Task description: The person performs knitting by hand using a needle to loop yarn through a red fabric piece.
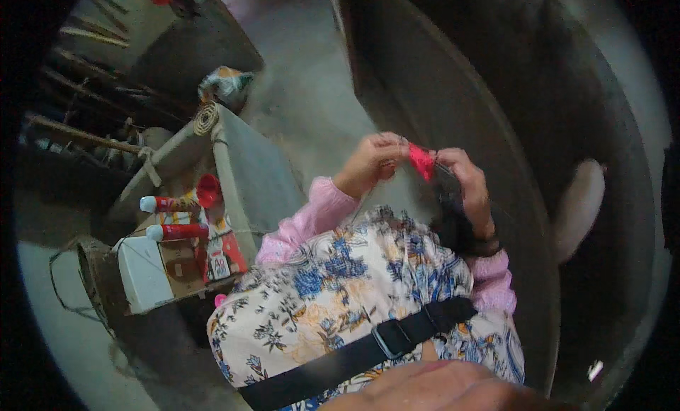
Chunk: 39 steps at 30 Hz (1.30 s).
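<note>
Both hands are raised in front of the floral garment (pixel 319 283), near the middle of the picture. My left hand (pixel 372 158) pinches one side of a small piece of bright pinkish-red knitted or crocheted fabric (pixel 421 161). My right hand (pixel 465 174) is at the other side of the piece, fingers closed around what looks like a thin needle or hook, too blurred to tell. A faint thin strand runs down from my left hand toward the garment. A dark band is around the right wrist.
At the left, cartons (pixel 180 265), two red tubes or cans with white caps (pixel 178 231) and a red cup-like container (pixel 208 190) stand together. Beyond them are a rolled mat end (pixel 206 118) and a plastic bag (pixel 226 87). A large dark curved surface (pixel 510 161) fills the right.
</note>
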Motion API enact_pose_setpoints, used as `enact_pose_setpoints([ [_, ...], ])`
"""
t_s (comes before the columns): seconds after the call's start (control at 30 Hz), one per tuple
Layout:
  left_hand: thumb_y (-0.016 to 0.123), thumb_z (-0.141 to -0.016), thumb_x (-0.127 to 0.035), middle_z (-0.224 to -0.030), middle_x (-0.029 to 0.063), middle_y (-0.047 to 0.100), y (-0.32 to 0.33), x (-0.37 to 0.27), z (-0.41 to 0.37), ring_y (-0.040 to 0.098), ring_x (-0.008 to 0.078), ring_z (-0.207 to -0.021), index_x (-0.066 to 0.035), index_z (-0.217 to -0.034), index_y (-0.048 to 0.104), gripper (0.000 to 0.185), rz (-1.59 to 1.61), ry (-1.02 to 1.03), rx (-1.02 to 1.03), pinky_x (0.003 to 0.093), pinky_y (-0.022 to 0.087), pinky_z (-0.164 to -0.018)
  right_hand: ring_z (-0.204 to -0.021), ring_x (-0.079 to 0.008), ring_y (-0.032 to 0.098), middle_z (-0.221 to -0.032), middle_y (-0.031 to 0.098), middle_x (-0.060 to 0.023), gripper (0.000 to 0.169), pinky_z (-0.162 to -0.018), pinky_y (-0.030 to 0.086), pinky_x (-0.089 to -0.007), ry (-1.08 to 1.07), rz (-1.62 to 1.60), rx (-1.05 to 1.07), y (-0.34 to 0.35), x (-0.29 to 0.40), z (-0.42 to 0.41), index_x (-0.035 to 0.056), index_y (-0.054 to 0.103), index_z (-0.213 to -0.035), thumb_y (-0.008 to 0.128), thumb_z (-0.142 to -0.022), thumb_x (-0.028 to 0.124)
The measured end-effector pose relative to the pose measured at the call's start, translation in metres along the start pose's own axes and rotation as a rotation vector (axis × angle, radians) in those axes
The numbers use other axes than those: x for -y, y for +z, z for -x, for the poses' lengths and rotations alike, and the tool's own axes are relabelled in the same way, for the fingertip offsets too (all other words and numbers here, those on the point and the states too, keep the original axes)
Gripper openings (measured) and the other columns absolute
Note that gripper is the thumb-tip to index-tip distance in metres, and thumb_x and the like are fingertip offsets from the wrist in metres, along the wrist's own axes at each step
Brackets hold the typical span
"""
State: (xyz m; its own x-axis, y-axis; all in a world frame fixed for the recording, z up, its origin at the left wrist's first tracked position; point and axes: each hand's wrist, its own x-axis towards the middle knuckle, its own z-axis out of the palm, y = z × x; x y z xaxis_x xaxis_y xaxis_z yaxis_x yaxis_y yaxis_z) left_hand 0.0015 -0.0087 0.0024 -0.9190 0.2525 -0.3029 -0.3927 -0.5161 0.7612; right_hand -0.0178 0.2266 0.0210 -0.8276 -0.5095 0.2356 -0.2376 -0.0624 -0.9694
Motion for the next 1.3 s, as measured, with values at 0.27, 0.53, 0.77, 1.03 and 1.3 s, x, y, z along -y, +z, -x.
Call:
enact_pose_setpoints([
  [0.27,0.068,-0.089,-0.01,-0.06,-0.0071,0.045,0.005,-0.001,0.0,0.03,0.0028,-0.046,-0.007,-0.098,0.066,0.01,0.031,-0.068,0.044,0.0205,0.019,-0.043,-0.093,-0.0112,0.051,-0.097,0.056,-0.0046,0.017,-0.083,0.042,-0.0252,0.117,-0.052,0.002,0.003,-0.011,0.01,0.003,0.057,-0.106,0.05,-0.101,0.018],
  [0.53,0.068,-0.091,-0.015,-0.058,-0.0072,0.042,0.021,-0.013,-0.008,0.029,0.0033,-0.045,-0.007,-0.09,0.063,0.009,0.119,-0.119,0.131,0.0226,0.019,-0.043,-0.073,-0.0068,0.045,-0.078,0.048,0.0025,0.023,-0.064,0.038,-0.0239,0.136,-0.098,-0.104,0.015,-0.012,0.005,0.0066,0.052,-0.087,0.06,-0.099,0.025],
  [0.77,0.069,-0.09,-0.016,-0.061,-0.0059,0.046,0.036,-0.011,-0.018,0.031,0.0033,-0.045,-0.007,-0.086,0.061,0.013,-0.081,-0.149,0.111,0.022,0.02,-0.043,-0.069,-0.0158,0.043,-0.07,0.045,-0.0016,0.044,-0.065,0.035,-0.0327,-0.018,0.286,-0.131,0.01,-0.014,0.007,0.0085,0.052,-0.068,0.063,-0.095,0.042],
  [1.03,0.064,-0.093,-0.014,-0.065,-0.0053,0.048,0.021,-0.02,-0.052,0.034,0.0025,-0.048,-0.008,-0.083,0.058,0.013,-0.196,-0.141,0.155,0.0207,0.025,-0.044,-0.081,-0.0274,0.051,-0.082,0.054,-0.0092,0.042,-0.073,0.04,-0.0385,-0.251,0.352,-0.33,-0.005,-0.038,0.006,0.0076,0.059,-0.083,0.049,-0.099,0.045],
  [1.3,0.067,-0.087,-0.005,-0.07,-0.0023,0.051,-0.009,-0.049,-0.062,0.038,0.0061,-0.054,-0.003,-0.08,0.061,0.009,-0.45,0.137,0.228,0.0239,0.028,-0.051,-0.08,-0.0189,0.056,-0.089,0.06,-0.0083,0.02,-0.073,0.045,-0.0347,-0.283,0.307,-0.145,-0.004,-0.024,0.008,0.0036,0.062,-0.095,0.066,-0.094,0.023],
])
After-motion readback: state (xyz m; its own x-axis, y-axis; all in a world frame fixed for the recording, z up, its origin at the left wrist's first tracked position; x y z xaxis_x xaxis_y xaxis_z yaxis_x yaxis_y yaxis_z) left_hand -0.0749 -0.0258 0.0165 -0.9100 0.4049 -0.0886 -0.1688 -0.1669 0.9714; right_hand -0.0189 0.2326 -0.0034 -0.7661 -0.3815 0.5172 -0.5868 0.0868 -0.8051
